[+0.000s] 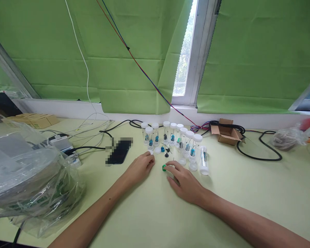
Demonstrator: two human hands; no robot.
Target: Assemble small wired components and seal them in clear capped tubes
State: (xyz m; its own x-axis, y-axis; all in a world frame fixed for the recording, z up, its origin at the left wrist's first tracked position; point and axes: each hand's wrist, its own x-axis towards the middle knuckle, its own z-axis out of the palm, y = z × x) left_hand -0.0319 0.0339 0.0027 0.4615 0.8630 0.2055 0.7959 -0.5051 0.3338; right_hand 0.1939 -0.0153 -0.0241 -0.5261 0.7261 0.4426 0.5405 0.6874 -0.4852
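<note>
My left hand (140, 166) rests on the table with its fingers curled together; whatever they hold, if anything, is hidden. Just beyond its fingertips lie white caps (157, 150). My right hand (184, 181) has its thumb held apart and its index fingertip touching a small green knob-like part (164, 167) on the table. Farther off, a small blue part (162, 149) and small black parts (166, 155) with thin stems lie loose. Behind them stand several clear capped tubes (166, 132), with blue, black or green stemmed parts inside. A larger clear tube (204, 160) stands right of my right hand.
A phone (119, 151) lies left of my left hand. A plastic-wrapped round object (33, 182) takes up the left side. An open cardboard box (226, 132) and black cables (271, 159) are at the back right. Yellow boxes (33, 120) sit back left.
</note>
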